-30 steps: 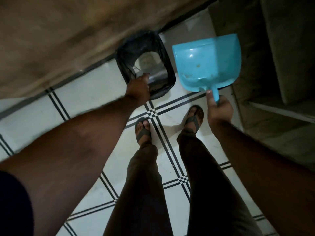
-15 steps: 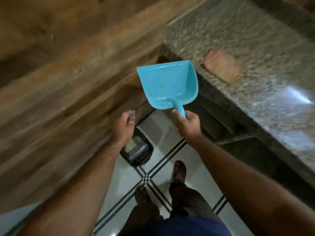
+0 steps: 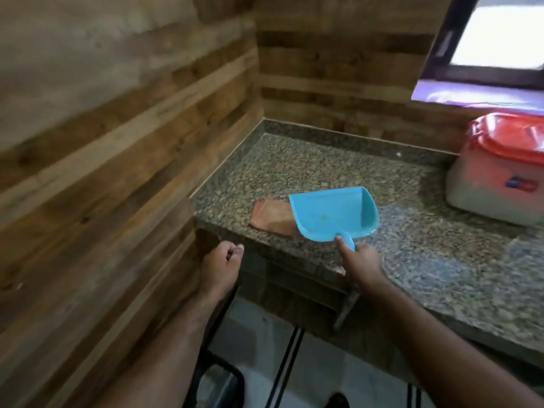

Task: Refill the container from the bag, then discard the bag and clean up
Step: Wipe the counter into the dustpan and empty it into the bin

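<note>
1. Cleanup looks like the stage in hand: the right hand [image 3: 363, 260] grips the handle of the blue dustpan [image 3: 334, 213], forefinger laid along it, pan held level just over the front edge of the granite table [image 3: 323, 172].
2. The pan looks nearly bare, only a speck or two inside, so I judge its load has gone into the bin already.
3. The left hand [image 3: 219, 266] hangs loosely curled below the table's corner, close to the wooden wall [image 3: 117, 172], and carries nothing.
4. The container [image 3: 497, 175], white with a red lid on, stands at the right end of the table under the window [image 3: 497, 33], well apart from the dustpan. With the lid on, the refill seems done.
5. No bag shows anywhere; I take it as discarded, though the black bin [image 3: 217, 384] peeks in only at the bottom edge and its contents are unclear.
6. A reddish flat cloth or pad [image 3: 270, 216] lies on the table just beside the pan, partly behind it.
7. Against a second ago: the view then pointed down at tiled floor, feet and bin, with the left hand at the bin's rim; now the gaze is up at the table, the left hand is off the bin, and the dustpan is over the granite.
8. Left to do, by my reckoning: park the dustpan, perhaps wipe the table.
</note>
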